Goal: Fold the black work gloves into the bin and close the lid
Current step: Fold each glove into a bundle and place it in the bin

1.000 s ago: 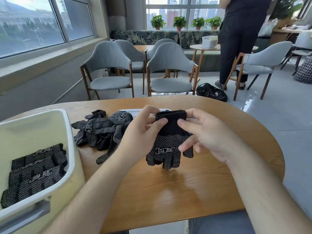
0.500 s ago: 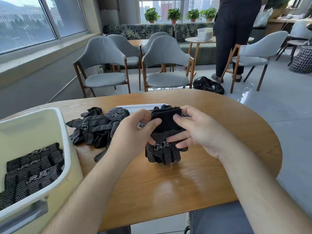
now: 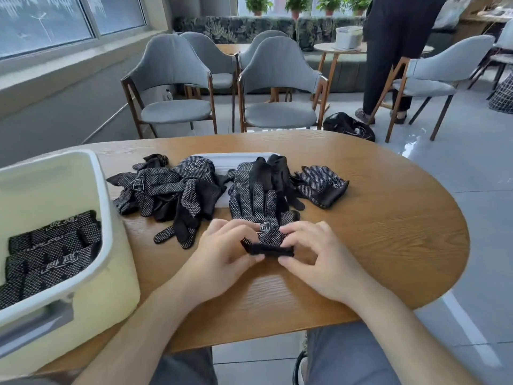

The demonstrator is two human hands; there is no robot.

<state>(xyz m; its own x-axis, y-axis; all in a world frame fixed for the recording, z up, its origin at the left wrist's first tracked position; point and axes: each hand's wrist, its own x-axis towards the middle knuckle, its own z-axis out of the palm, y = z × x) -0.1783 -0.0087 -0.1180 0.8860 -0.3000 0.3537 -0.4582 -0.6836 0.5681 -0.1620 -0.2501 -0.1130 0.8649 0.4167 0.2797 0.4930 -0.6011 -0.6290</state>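
Observation:
A black dotted work glove (image 3: 256, 208) lies flat on the wooden table (image 3: 388, 232), fingers pointing away from me. My left hand (image 3: 222, 254) and my right hand (image 3: 319, 254) pinch its black cuff at the near end, one at each side. A heap of loose black gloves (image 3: 169, 190) lies to the left, and another glove (image 3: 322, 184) lies palm up to the right. The pale bin (image 3: 111, 245) stands at the left with folded gloves (image 3: 52, 251) inside. A white lid (image 3: 230, 158) lies flat under the gloves at the back.
Grey chairs (image 3: 277, 87) stand beyond the table's far edge. A person in dark clothes (image 3: 394, 51) stands at the back right by a small round table. A black bag (image 3: 349, 129) lies on the floor.
The glove that I held up folded between both hands now lies spread flat on the table, and both hands have dropped to its cuff. The view has tilted down.

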